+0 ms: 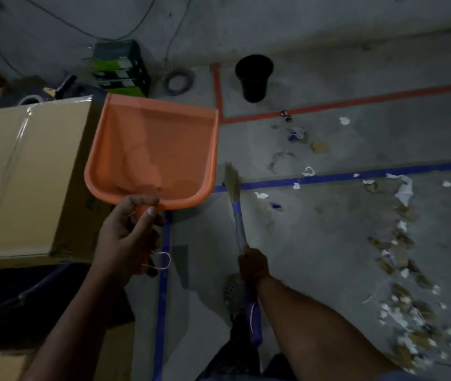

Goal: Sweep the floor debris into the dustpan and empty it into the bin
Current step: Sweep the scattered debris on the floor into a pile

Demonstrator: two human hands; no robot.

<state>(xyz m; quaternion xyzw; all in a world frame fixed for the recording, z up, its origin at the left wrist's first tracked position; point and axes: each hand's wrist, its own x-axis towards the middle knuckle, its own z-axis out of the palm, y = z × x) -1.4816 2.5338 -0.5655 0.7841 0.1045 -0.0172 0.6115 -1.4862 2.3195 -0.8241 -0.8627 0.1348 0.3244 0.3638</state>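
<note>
The step in hand looks like the start of sweeping: both tools are held, nothing is gathered yet. To do it well, the dustpan (153, 149) should come down with its open far lip flat on the floor (315, 243), near the debris (400, 270), so scraps cannot slip under. The broom (235, 199) should then pull the litter toward the pan in short strokes, working from the far scraps inward.

The left hand (128, 235) has its fingers (143, 200) curled around the dustpan's handle, thumb on top, holding the pan up off the floor. The right hand (253, 264) grips the broom's shaft, bristles pointing to the far side.

The dustpan is orange plastic, shallow, with raised side walls, and holds no debris. The debris, white paper bits and brown scraps, is strewn over the right of the floor, thickest at near right. The black bin (254, 77) stands far off, upright, beyond the red tape line (356, 101).
</note>
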